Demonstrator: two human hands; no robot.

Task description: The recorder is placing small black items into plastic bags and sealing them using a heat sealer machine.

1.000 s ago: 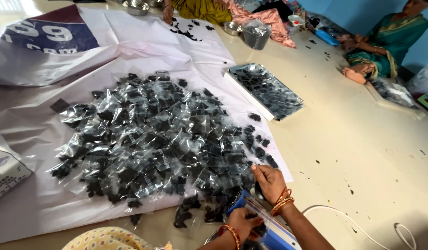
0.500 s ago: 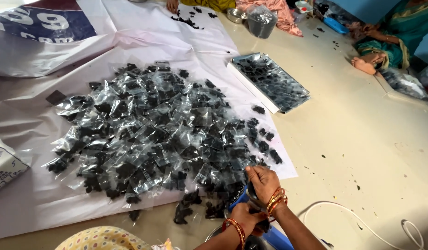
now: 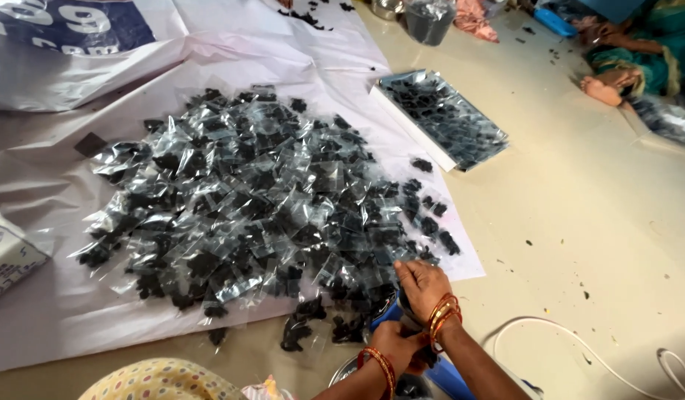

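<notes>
Clear plastic packets (image 3: 261,200) of dark bits, far too many to count, lie heaped on one white sheet (image 3: 53,326). One foil-lined tray (image 3: 442,118) lies beyond. Both hands meet at the heap's near edge: right hand (image 3: 422,285) curled closed over a packet, left hand (image 3: 398,347) closed beneath; what it grips is hidden.

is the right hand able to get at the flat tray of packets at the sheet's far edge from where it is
Probably not without leaning: the right hand sits at the near edge of the packet pile, and the flat tray lies well beyond, though nothing blocks the path.
</notes>
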